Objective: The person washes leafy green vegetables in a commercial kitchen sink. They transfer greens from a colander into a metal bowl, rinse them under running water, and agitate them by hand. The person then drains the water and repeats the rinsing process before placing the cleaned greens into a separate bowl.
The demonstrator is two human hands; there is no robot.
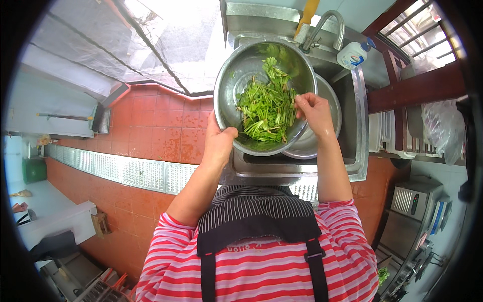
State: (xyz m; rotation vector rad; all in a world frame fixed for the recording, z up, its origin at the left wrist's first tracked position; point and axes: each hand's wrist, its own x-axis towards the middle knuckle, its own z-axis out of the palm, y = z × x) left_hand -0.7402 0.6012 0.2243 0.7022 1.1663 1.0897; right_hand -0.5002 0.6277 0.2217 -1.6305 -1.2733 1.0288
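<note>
A large stainless steel bowl (229,87) holds a heap of leafy green vegetables (266,109), with stems and some brownish root ends showing. My left hand (220,141) grips the bowl's lower left rim, thumb over the edge. At the bowl's right side, my right hand (312,110) has its fingers bent against the edge of the greens; whether they pinch a stem cannot be told. Under the bowl, partly hidden, a second metal basin (332,113) rests in the stainless steel sink (353,151).
Behind the bowl stand a curved faucet (336,17), a yellow-handled brush (307,19) and a pump bottle (351,55). Dark red wooden shelving (419,88) is at the right. A metal drain grate (143,171) crosses the wet red tile floor (158,132).
</note>
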